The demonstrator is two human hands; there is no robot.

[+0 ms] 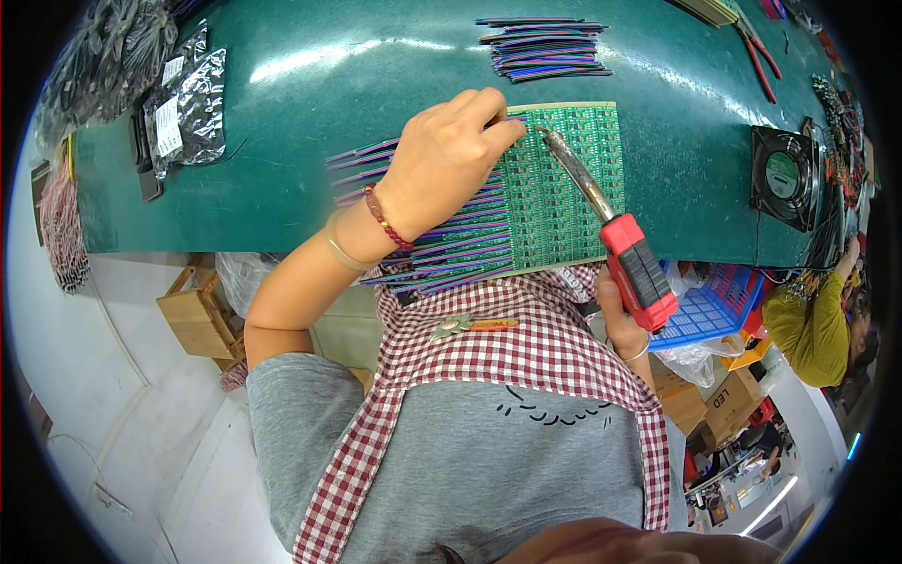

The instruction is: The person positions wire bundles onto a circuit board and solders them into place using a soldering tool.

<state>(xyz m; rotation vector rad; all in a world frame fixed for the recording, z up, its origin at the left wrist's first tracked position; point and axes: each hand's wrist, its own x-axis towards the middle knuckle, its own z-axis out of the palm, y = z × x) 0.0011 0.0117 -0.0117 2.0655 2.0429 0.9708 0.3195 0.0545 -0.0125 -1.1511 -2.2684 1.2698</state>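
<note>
A green panel of small circuit boards (564,188) lies on the bench's near edge. Rows of thin multicoloured wires (460,246) run leftward from its left side. Over the panel's upper left, my left hand (456,141) is closed in a pinch on a wire, whose coloured end shows by the fingertips. My right hand (618,315) grips a red and black soldering iron (639,271) near the panel's lower right corner. The iron's metal tip reaches up and left, close to the left fingertips; whether it touches the board I cannot tell.
A bundle of similar wires (545,49) lies beyond the panel. Black plastic bags (193,117) are at the left, a black fan (785,179) and red-handled pliers (759,61) at the right. Below the bench is a blue basket (705,310); another person's green sleeve (808,329) shows far right.
</note>
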